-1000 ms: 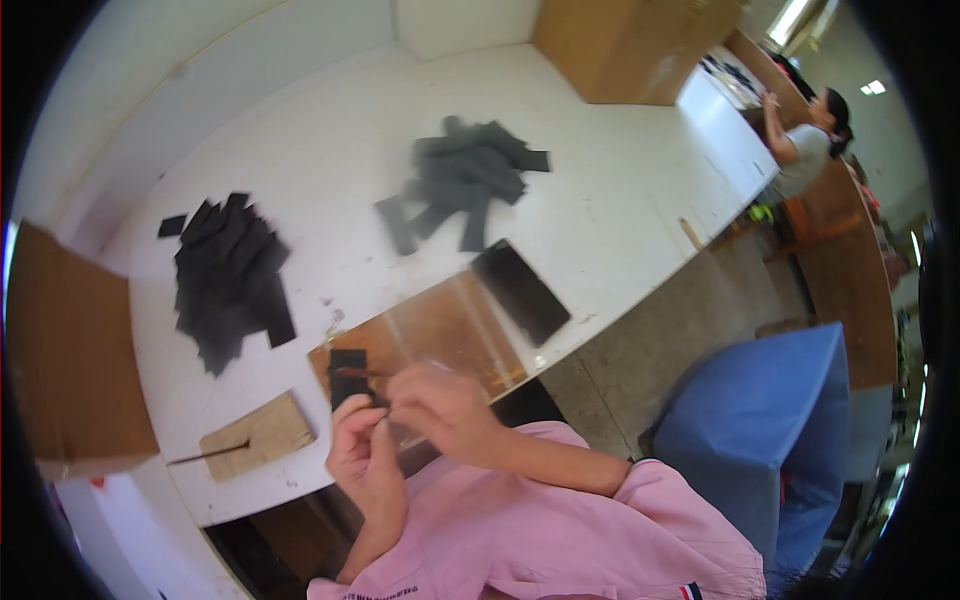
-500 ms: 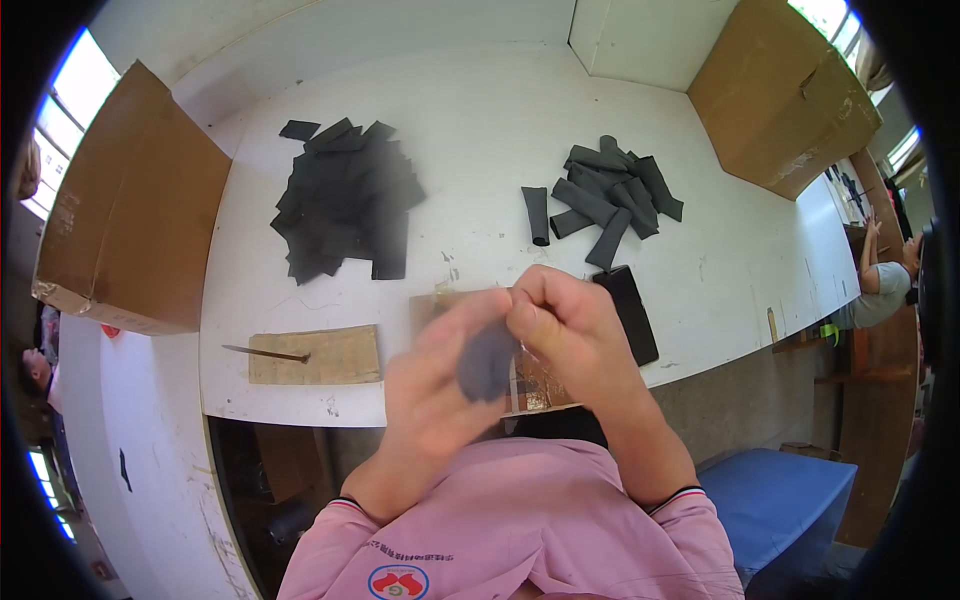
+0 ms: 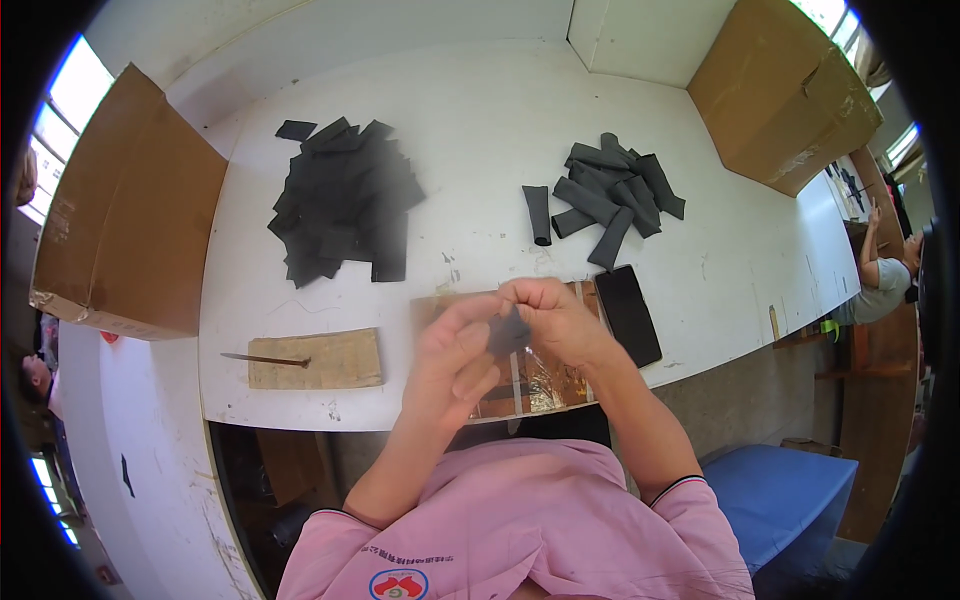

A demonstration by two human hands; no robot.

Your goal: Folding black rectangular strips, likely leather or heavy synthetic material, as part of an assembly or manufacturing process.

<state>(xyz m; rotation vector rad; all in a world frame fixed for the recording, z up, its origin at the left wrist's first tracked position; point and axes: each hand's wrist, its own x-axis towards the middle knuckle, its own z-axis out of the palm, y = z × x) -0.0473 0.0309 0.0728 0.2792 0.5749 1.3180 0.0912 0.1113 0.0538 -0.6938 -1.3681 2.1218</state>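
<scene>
While I watch from afar, both hands grip one dark flexible piece.
My right hand pinches its upper end; my left hand, blurred, closes on its side. Below the grip lies a taped brown board; beyond it, flat black pieces leftward, dark tubes rightward.

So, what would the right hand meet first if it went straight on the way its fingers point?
Past the dark piece it holds, the right hand would probably meet the left hand first; depth is unclear.
</scene>
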